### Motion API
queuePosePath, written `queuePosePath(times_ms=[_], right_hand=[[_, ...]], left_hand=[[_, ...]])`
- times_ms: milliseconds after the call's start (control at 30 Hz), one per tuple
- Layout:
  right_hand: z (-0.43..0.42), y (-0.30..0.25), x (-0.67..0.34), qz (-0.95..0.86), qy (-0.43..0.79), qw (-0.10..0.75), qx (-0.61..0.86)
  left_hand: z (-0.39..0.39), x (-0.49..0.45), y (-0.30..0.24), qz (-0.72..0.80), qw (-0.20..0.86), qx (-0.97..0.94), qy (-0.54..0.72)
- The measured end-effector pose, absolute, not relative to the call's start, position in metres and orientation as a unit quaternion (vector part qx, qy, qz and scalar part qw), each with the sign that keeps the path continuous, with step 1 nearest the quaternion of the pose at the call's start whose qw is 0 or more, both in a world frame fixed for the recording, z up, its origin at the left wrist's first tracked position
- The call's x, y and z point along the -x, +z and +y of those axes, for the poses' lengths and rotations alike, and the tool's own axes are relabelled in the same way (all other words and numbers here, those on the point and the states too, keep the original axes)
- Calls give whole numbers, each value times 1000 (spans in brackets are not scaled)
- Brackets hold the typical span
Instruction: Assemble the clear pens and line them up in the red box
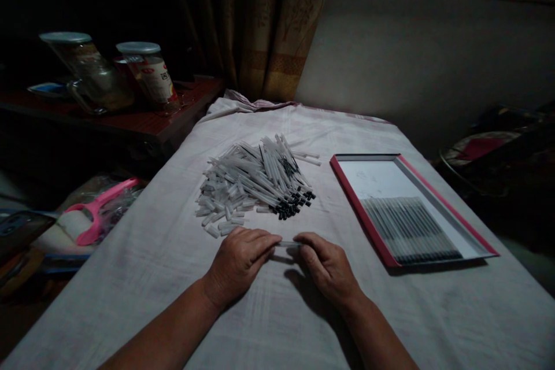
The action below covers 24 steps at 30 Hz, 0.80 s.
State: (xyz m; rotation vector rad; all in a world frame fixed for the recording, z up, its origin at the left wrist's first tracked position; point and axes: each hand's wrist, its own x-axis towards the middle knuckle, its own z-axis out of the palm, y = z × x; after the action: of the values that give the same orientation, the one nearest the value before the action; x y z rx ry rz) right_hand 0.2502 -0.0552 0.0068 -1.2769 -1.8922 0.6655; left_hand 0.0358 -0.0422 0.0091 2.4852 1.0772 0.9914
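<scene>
A thin translucent pen [287,244] lies level between my two hands, just above the cloth. My left hand [245,257] pinches its left end, and my right hand [326,266] grips the right end between thumb and fingers. Beyond them a loose pile of pale pen tubes [255,170] spreads over the cloth, some with black ends [292,205]. Short whitish caps [221,211] are heaped at the pile's near left side. On the right, a shallow red-edged box [359,211] contains a row of pens [410,228] laid side by side, black ends towards me.
A pale checked cloth [173,300] covers the table. To the left stand a lidded jar [151,78] and a glass pitcher [97,81] on a dark red table [147,121]. A pink plastic handle [97,208] is below. Behind hangs a brown curtain [269,23].
</scene>
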Motion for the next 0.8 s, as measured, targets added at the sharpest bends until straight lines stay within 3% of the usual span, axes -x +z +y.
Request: queuePosePath(times_ms=[200,400,800], right_hand=[[-56,9,-249,-752,251,394,464],[-48,7,-264,-662,234,443,557],[-49,1,-259,-642,260,455,559]], left_hand=[[-37,-25,12,376,112,-870,298],[-18,12,13,540,-5,-794,277],[-26,3,13,547,-13,-806,227]])
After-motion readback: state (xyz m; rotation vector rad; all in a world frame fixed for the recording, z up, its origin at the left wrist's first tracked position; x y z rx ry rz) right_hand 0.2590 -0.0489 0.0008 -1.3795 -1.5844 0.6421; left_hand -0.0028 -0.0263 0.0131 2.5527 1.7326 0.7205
